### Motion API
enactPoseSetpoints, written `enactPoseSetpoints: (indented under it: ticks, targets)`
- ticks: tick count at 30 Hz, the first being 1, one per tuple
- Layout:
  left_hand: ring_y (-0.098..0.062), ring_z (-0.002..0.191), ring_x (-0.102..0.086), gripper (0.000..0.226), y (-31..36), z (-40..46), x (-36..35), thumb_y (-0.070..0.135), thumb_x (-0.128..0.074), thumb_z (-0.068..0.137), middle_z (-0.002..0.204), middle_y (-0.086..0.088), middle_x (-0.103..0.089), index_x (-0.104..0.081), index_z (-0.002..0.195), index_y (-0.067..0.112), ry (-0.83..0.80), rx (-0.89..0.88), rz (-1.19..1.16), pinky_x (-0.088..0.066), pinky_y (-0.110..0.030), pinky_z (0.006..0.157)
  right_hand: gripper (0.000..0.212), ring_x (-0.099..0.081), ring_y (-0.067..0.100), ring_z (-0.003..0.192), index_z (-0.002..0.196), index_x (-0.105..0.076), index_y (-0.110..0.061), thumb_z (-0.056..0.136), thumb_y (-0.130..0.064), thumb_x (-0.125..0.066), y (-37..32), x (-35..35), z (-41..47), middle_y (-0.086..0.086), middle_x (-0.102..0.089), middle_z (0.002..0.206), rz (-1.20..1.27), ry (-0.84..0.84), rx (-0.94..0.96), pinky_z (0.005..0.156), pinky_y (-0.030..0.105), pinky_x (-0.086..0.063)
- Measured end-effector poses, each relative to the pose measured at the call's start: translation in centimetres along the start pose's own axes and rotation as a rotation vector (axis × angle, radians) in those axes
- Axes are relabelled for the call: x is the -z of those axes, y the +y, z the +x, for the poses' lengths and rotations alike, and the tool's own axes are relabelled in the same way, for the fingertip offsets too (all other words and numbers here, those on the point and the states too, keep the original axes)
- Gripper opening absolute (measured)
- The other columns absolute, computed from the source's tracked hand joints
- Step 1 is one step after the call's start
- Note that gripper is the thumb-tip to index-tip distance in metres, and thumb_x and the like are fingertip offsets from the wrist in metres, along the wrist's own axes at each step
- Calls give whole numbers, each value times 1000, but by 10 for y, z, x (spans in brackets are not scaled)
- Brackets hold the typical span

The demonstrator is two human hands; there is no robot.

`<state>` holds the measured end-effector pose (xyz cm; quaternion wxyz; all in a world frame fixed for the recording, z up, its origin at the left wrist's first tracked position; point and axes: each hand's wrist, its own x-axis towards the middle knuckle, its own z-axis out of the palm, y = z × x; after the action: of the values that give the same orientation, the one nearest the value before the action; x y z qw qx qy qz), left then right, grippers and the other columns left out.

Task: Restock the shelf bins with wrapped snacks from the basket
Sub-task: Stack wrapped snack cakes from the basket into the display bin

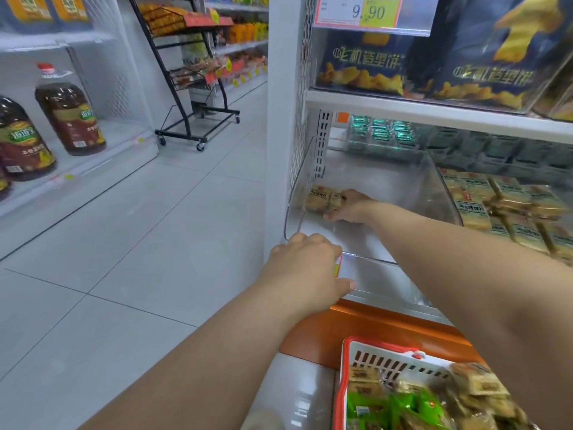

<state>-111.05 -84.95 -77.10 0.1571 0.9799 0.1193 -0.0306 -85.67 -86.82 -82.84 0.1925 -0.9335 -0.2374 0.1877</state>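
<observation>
A clear plastic shelf bin (409,172) sits at the left end of the lower shelf. My right hand (350,207) reaches inside it and holds two tan wrapped snacks (325,198) against the bin floor near its left wall. My left hand (307,265) grips the bin's front left corner, fingers curled over the rim. A white basket with red rim (348,361) stands at the bottom right on the orange ledge, filled with tan and green wrapped snacks (412,401).
The neighbouring bin (508,209) to the right is full of tan wrapped snacks. Dark blue snack bags (465,54) fill the shelf above. Oil bottles (69,116) stand on the left shelving. A black wheeled rack (198,88) stands across the tiled aisle.
</observation>
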Motion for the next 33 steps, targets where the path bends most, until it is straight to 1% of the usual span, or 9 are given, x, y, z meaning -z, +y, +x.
enactPoseSetpoints:
  ticks: [5, 9, 15, 18, 20, 21, 24, 28, 33]
  targets:
    - [-20, 133, -34, 55, 1, 1, 0, 54, -55, 92, 141, 3, -46, -50, 138, 25, 1, 6, 3, -35, -39, 105, 81, -55, 23, 102, 140, -36, -11, 76, -34, -80, 10, 3, -1, 7, -57, 123, 82, 19, 8, 81, 28, -44]
    - [-20, 134, -34, 57, 4, -1, 1, 54, -56, 92, 143, 4, -45, -48, 139, 24, -8, 13, 21, -33, -39, 105, 72, -51, 14, 75, 138, -36, -9, 82, -30, -76, 12, 11, -18, 3, -51, 101, 96, -7, -4, 56, 25, -40]
    - [-22, 138, -31, 61, 13, -5, 1, 53, -54, 93, 149, 0, -39, -43, 143, 21, -21, 43, 56, -32, -40, 110, 55, -54, 21, 90, 128, -51, -11, 83, -33, -74, 17, 24, -65, 6, -55, 108, 164, -50, 59, 62, 26, -47]
    - [-23, 143, -25, 64, 19, -10, -5, 52, -53, 94, 156, -3, -30, -38, 147, 19, 2, 41, 98, -29, -40, 112, 57, -54, 23, 107, 137, -46, -10, 88, -26, -71, 16, 37, -111, 7, -54, 120, 232, 4, 144, 86, 35, -51]
    - [-22, 146, -19, 66, 27, -14, -12, 49, -54, 94, 160, -3, -23, -34, 150, 20, 31, 26, 71, -23, -39, 116, 57, -55, 22, 117, 138, -47, -9, 88, -25, -70, 20, 42, -150, 8, -56, 129, 274, 105, 223, 98, 32, -46]
    - [-21, 146, -18, 64, 29, -15, -15, 47, -55, 94, 159, -2, -23, -35, 149, 21, 72, 13, 43, -21, -38, 116, 50, -57, 19, 114, 134, -51, -11, 89, -23, -69, 22, 43, -168, 4, -60, 124, 297, 157, 279, 95, 26, -46]
    - [-20, 136, -31, 45, 52, -25, -29, 38, -57, 95, 145, 3, -42, -51, 138, 26, 192, -81, -20, -28, -34, 109, 18, -56, 1, 79, 110, -61, -22, 92, -19, -64, 55, 37, -236, -14, -60, 90, 329, 320, 377, 74, 13, -45]
    - [-22, 120, -49, 29, 84, -36, -71, 34, -57, 94, 124, -1, -58, -62, 121, 27, 90, -145, -31, -39, -33, 96, 10, -54, 1, 74, 96, -60, -29, 91, -20, -62, 128, -6, -291, -17, -58, 80, 302, 283, 211, 74, 25, -46]
    - [-23, 113, -58, 27, 109, -43, -146, 32, -57, 94, 126, 0, -61, -63, 120, 28, -196, -63, -96, -49, -35, 93, 1, -61, 21, 87, 94, -58, -25, 93, -24, -57, 215, -63, -313, -1, -64, 93, 68, 236, -141, 70, 30, -45]
